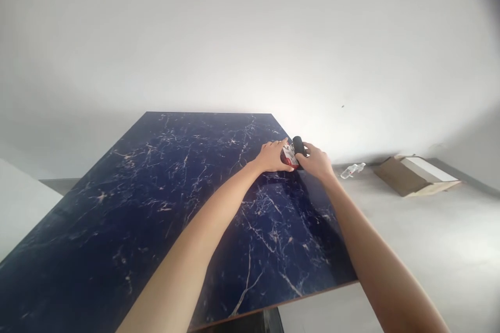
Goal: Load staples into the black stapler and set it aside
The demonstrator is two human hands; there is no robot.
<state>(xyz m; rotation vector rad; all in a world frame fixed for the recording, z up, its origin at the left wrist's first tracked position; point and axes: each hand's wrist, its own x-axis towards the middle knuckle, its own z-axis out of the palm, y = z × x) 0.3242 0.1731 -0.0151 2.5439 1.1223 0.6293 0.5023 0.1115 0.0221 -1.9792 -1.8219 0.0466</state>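
Both my arms stretch out over a blue table with white marble-like veins (pixel 175 187), toward its far right edge. My left hand (pixel 269 156) is curled round a small box with a red and white printed face (pixel 289 154). Close against it, my right hand (pixel 317 161) grips a short black cylindrical object (pixel 298 144), its thumb toward the box. What the black object is, I cannot make out. The two things are side by side and seem to touch. Part of the box is hidden by my left fingers.
A pale wall (pixel 234 36) rises behind the table. On the floor to the right lie a clear plastic bottle (pixel 352 170) and an opened cardboard box (pixel 406 177). The table's right edge runs just under my right arm.
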